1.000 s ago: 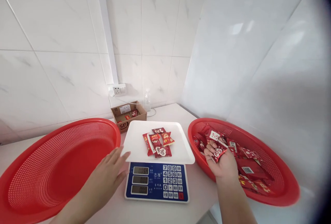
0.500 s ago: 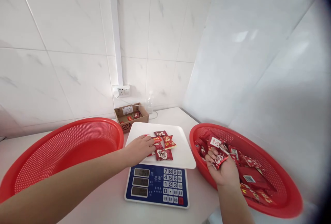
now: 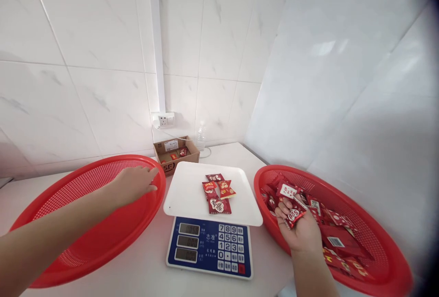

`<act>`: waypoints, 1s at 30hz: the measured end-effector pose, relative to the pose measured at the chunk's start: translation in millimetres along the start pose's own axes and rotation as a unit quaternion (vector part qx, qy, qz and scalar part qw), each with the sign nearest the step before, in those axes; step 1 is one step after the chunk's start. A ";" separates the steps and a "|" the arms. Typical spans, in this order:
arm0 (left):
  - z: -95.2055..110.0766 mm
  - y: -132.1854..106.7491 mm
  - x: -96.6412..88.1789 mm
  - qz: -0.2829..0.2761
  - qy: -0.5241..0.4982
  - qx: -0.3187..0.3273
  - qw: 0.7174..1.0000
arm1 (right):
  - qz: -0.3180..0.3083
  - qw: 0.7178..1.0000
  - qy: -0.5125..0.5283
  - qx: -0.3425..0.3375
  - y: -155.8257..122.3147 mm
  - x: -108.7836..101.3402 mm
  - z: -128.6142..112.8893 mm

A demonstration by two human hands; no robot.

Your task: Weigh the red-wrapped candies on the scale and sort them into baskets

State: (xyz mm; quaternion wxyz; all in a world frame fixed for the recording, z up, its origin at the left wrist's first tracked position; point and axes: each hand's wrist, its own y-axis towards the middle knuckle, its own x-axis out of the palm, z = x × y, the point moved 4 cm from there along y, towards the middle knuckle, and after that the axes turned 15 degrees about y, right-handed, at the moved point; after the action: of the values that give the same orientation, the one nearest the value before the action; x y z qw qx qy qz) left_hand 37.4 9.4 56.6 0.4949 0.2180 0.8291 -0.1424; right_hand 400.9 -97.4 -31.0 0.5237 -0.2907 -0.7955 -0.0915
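Note:
My left hand (image 3: 135,185) is over the right part of the left red plastic basket (image 3: 113,242). Its fingers stretch toward the scale, the thumb apart, and no packet shows in it. Several small red snack packets (image 3: 219,205) lie grouped on the white pan (image 3: 185,191) of a digital scale (image 3: 210,247). On the right, my right hand (image 3: 302,230) is palm up at the near rim of the other red basket (image 3: 387,260), fingers curled around red snack packets (image 3: 295,212). One in its grip reads "520".
More red packets (image 3: 338,242) fill the right basket. A small cardboard box (image 3: 176,155) with a few packets stands behind the scale, beside a clear plastic bottle (image 3: 201,137). A wall socket (image 3: 163,120) with a plugged-in cable sits above the box.
My left hand has left the packets on the scale pan and moved left over the left basket. The right hand keeps its hold on the packets, almost unmoved.

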 end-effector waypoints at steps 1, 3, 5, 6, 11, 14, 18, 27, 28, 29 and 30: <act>-2.6 -1.9 0.7 -0.003 -0.005 0.002 1.000 | -0.002 1.000 -0.003 0.001 0.6 -0.7 0.3; 4.1 -0.7 -0.8 0.005 -0.023 0.028 0.999 | -0.007 1.000 -0.004 -0.004 1.7 -2.2 0.2; 23.4 7.4 -5.0 0.022 -0.047 0.067 0.996 | -0.010 1.000 -0.003 -0.007 2.5 -3.4 0.0; 35.8 13.7 -7.6 0.033 -0.060 0.087 0.994 | -0.010 1.000 -0.002 -0.007 2.8 -3.8 0.1; 96.4 55.0 -17.2 0.082 -0.113 0.179 0.974 | -0.023 1.000 -0.010 -0.019 4.3 -4.5 1.0; 120.2 74.6 -17.9 0.079 -0.124 0.247 0.958 | -0.033 0.999 -0.017 -0.026 5.1 -5.9 2.0; 131.8 84.5 -14.5 0.049 -0.112 0.292 0.949 | -0.039 0.998 -0.031 -0.030 5.9 -8.2 2.5; 83.5 67.1 1.2 -0.009 -0.102 0.185 0.977 | -0.035 0.998 -0.042 -0.034 5.8 -7.0 3.0; 72.6 62.5 2.9 -0.016 -0.103 0.166 0.981 | -0.033 0.998 -0.039 -0.032 5.5 -6.7 3.1; 60.8 57.1 4.4 -0.023 -0.105 0.146 0.983 | -0.032 0.998 -0.037 -0.031 5.1 -6.3 3.1; 48.4 50.9 5.8 -0.028 -0.107 0.126 0.986 | -0.031 0.998 -0.036 -0.029 4.7 -5.9 3.0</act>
State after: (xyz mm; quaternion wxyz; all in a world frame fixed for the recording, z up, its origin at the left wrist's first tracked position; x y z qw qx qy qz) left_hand 97.3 32.8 27.7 0.5451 0.2386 0.7524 -0.2826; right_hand 402.8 -94.4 -38.3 0.4827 -0.2842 -0.8196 -0.1206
